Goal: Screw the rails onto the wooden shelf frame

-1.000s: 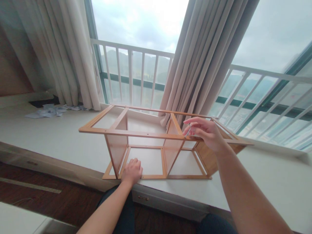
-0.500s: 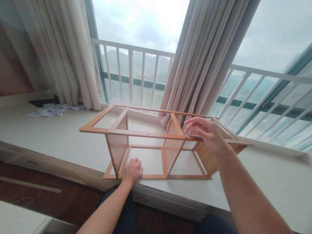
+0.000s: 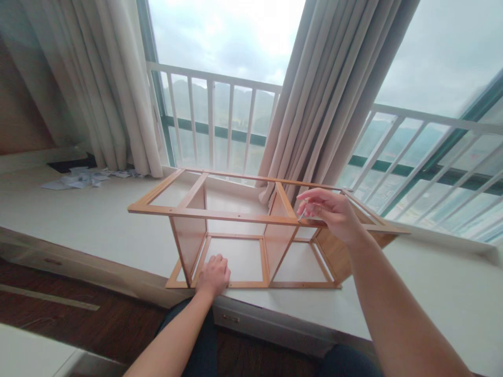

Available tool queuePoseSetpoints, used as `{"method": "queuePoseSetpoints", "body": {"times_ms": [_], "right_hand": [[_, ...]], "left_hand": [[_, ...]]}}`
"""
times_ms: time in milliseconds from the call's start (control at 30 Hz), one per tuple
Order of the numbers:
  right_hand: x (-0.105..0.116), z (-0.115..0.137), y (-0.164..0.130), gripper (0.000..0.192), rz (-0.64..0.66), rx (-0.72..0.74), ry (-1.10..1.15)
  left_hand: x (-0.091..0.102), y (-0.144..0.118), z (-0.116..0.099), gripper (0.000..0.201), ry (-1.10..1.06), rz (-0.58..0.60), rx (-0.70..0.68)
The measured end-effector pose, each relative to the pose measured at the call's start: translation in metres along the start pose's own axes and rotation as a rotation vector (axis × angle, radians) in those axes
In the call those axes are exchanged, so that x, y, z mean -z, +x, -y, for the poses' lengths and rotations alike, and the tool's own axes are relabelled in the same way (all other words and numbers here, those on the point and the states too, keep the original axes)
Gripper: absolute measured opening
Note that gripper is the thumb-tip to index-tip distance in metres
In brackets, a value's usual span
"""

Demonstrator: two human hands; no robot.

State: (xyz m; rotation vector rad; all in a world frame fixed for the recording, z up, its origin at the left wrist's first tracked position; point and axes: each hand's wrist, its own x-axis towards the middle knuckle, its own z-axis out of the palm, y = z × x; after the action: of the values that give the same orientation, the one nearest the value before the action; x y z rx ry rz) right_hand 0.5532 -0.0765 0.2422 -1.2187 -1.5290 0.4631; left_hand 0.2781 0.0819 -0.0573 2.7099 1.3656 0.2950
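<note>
A wooden shelf frame point(image 3: 212, 213) lies on its side on the white window ledge, its panels standing crosswise between the upper and lower rails. My left hand point(image 3: 213, 274) is closed over the lower front rail, left of the middle; its fingertips are partly hidden. Above the upper front rail, my right hand point(image 3: 328, 212) pinches a thin metal hex key point(image 3: 302, 215) between thumb and fingers. The key's lower end meets the rail close to the top of the middle panel point(image 3: 280, 241). Most of the key is hidden by the fingers.
White paper scraps point(image 3: 80, 178) lie at the ledge's far left beside a dark flat item. Grey curtains point(image 3: 326, 89) hang behind the frame, before a white railing point(image 3: 212, 110) and windows. Below the ledge edge are drawers point(image 3: 231, 318) and a dark wooden floor point(image 3: 43, 309).
The right fingers have shifted very slightly around the hex key at the upper rail. My left hand and the shelf frame stay where they were.
</note>
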Motion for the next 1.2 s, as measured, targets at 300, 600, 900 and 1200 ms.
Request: {"method": "queuePoseSetpoints", "body": {"times_ms": [300, 600, 900, 1200], "right_hand": [[0.002, -0.015, 0.002, 0.026, -0.053, 0.030, 0.018], [0.002, -0.015, 0.001, 0.026, -0.059, 0.025, 0.012], [0.002, -0.017, 0.002, 0.027, -0.066, 0.021, -0.002], [0.000, -0.013, 0.001, 0.028, -0.076, 0.034, 0.007]], "left_hand": [[0.001, 0.000, -0.001, 0.022, 0.030, 0.001, -0.005], [0.001, 0.000, -0.001, 0.022, 0.001, 0.000, 0.000], [-0.001, 0.000, 0.000, 0.022, 0.007, -0.011, 0.001], [0.002, 0.000, -0.001, 0.022, -0.004, -0.012, 0.001]]}}
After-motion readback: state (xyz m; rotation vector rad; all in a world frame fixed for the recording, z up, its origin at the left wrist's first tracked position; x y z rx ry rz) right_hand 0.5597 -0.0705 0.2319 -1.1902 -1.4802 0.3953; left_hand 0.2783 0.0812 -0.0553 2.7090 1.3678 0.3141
